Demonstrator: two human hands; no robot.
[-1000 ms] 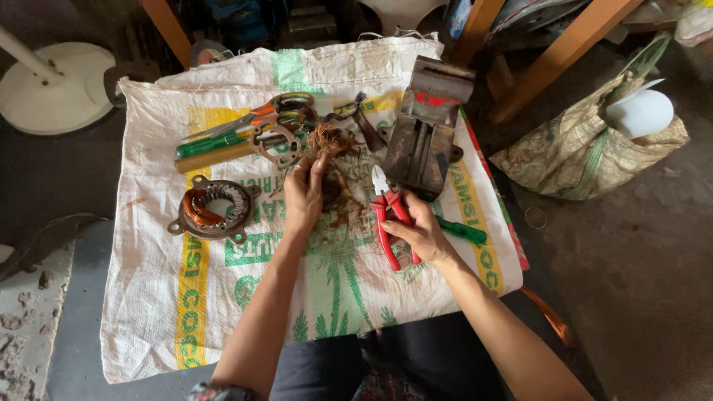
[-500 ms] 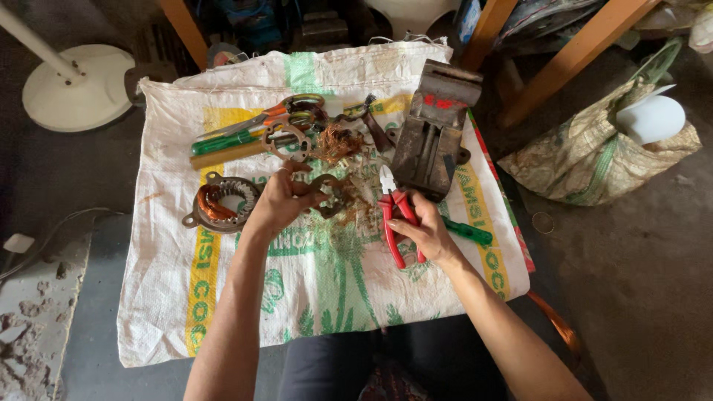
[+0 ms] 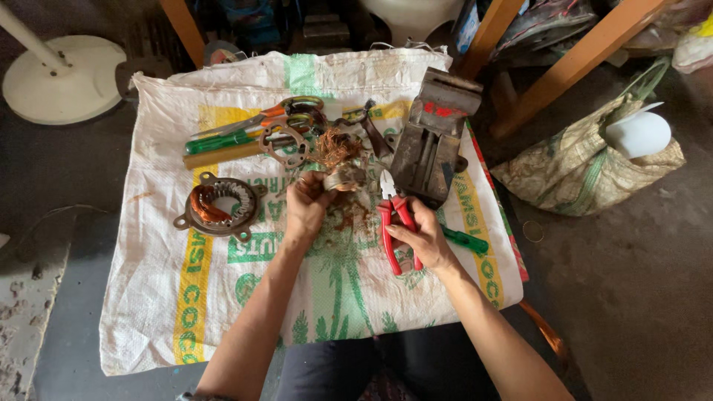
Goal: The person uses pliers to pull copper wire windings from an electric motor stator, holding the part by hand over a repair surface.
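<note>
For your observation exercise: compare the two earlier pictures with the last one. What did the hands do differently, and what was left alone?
The left hand has drawn back toward the person and now grips a small metal part with tangled copper wire lifted from the pile. The right hand still holds the red pliers, jaws pointing away. The wound stator, scissors and vise have not moved.

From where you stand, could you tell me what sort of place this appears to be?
Probably an informal repair workshop for small motors. A woven sack serves as the work surface, holding a motor stator, a metal bench vise and hand tools; the right hand holds red-handled pliers.
</note>
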